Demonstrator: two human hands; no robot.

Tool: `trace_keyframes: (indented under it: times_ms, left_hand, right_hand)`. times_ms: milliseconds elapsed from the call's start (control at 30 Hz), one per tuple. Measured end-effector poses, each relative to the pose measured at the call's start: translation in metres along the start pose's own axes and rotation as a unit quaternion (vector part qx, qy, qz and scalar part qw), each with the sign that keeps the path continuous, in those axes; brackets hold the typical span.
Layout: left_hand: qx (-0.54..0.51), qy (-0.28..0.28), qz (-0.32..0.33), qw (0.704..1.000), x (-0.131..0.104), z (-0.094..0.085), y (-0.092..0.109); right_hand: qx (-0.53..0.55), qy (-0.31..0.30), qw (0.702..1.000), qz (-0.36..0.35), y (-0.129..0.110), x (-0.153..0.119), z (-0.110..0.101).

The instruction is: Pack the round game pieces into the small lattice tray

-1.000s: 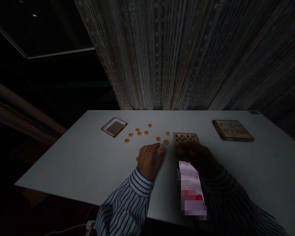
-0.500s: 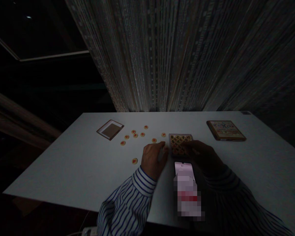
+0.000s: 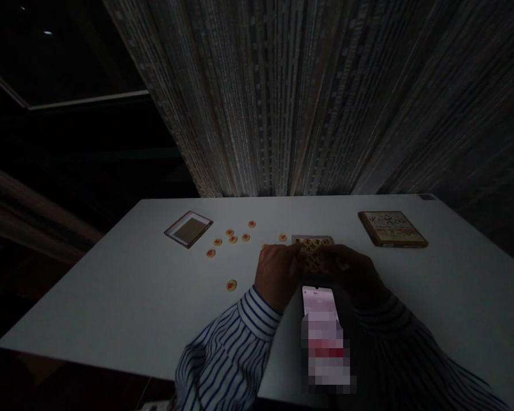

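Note:
A small clear-edged box (image 3: 312, 237) holds rows of round wooden pieces with characters on them. My left hand (image 3: 279, 273) reaches over the box's left side, fingers bent together at the pieces; whatever they pinch is too small and dark to make out. Over the right side of the box is my right hand (image 3: 356, 275), its fingers closed on something hidden in shadow. Several loose round pieces with red marks (image 3: 245, 237) lie on the white table left of the box, one of them (image 3: 232, 285) nearer the front. One piece is partly covered by my left hand.
A lit phone (image 3: 319, 302) lies just in front of the box, between my forearms. At the back left is an open tray or lid (image 3: 189, 229). A flat box with a printed cover (image 3: 393, 229) rests at the right. Behind the table (image 3: 124, 297) hangs a string curtain.
My left hand has moved right, from beside the box to over its left part. My right hand stays at the box's right side. The view has shifted slightly.

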State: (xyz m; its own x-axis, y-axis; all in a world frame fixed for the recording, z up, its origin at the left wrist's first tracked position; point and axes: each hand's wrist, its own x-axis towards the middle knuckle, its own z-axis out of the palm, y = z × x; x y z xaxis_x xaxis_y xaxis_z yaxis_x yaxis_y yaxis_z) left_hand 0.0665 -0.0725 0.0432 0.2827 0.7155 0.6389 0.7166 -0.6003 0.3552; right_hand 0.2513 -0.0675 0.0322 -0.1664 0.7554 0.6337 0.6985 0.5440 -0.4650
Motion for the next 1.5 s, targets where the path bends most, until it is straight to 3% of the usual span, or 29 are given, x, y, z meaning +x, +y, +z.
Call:
trace_keyframes:
  times_ms: [233, 600, 833, 1167, 1500]
  left_hand:
    - [0.003, -0.016, -0.012, 1.000, 0.008, 0.012, 0.000]
    - [-0.020, 0.010, -0.020, 1.000, -0.001, 0.029, 0.002]
    - [-0.043, -0.049, -0.039, 0.997, -0.003, 0.029, 0.005]
    - [-0.053, -0.047, -0.041, 0.997, -0.006, 0.031, 0.004]
    - [-0.222, 0.006, -0.119, 0.968, -0.014, 0.032, -0.002]
  right_hand:
    - [0.004, 0.033, 0.999, 0.025, 0.002, -0.002, 0.003]
    - [0.066, 0.004, 0.996, 0.065, 0.000, -0.006, 0.008]
    - [0.165, -0.050, 0.976, 0.134, 0.000, -0.009, 0.007]
    - [0.262, -0.083, 0.940, 0.204, -0.004, -0.005, 0.008]
    - [0.286, -0.081, 0.929, 0.221, -0.004, -0.005, 0.005]
